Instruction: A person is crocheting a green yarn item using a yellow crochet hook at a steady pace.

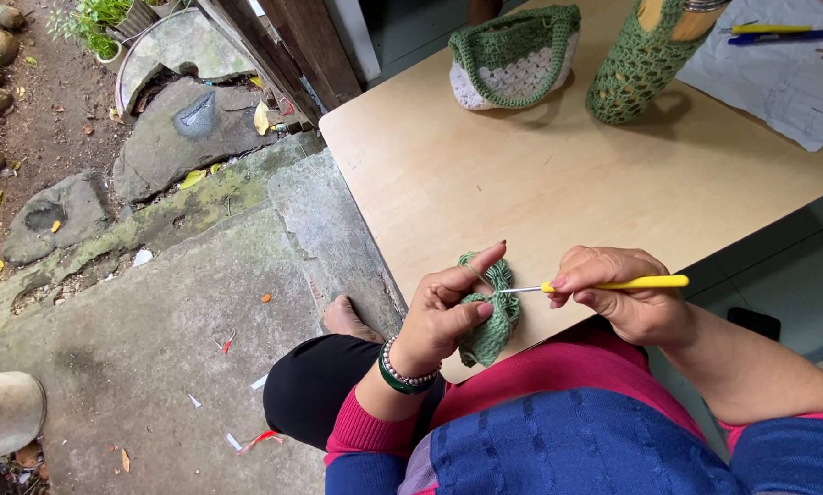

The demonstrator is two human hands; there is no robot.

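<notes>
Pinched between the left hand's (pixel 443 316) fingers (pixel 471 312), a small green crochet piece (pixel 492 316) hangs at the desk's (pixel 521 183) near edge. Right hand (pixel 627 293) fingers close around a yellow-handled crochet hook (pixel 604 285), its metal tip touching the piece. Farther back stand a green-and-white crocheted basket (pixel 514 57), a green crocheted bottle holder (pixel 639 60), paper (pixel 787 78) and pens (pixel 778 33).
</notes>
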